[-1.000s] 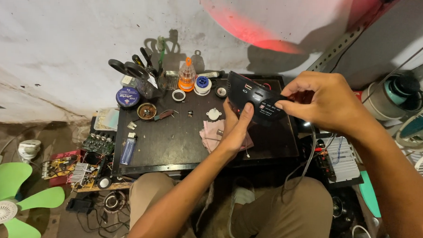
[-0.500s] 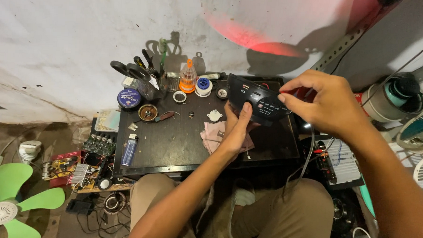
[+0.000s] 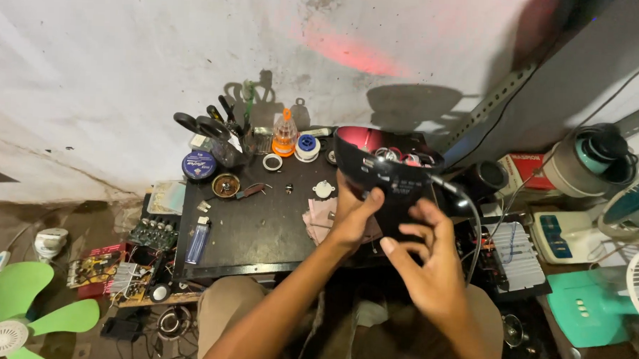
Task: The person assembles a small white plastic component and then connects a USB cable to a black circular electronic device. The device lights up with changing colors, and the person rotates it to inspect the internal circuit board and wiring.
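Your left hand [image 3: 352,214] grips the black plastic device housing [image 3: 387,176] from its near-left edge, thumb on the outer face. Since the earlier frame the housing has been tipped up: its red-lit hollow interior with coloured wires now faces the far wall, where before its flat face lay toward you. It stands over the right part of the black work mat [image 3: 254,227], above the mat rather than resting flat.

Your right hand [image 3: 430,265] has dropped from the far-right side of the housing to its near side. The fingers are loosely curled and spread, fingertips at the housing's lower edge; whether they actually press on it cannot be told.

A black cable [image 3: 467,220] runs from the housing's right end down toward you, passing just right of the right hand.

On the mat, left of the left hand: a small white round part [image 3: 324,189], a pink cloth [image 3: 318,220] partly under your wrist, a blue lighter [image 3: 198,240] at the near-left. Along the far edge stand an orange-capped bottle [image 3: 285,134], a blue round tin [image 3: 198,165] and a cup of scissors and tools [image 3: 222,130]. A green fan blade [image 3: 24,311] lies far left on the floor.
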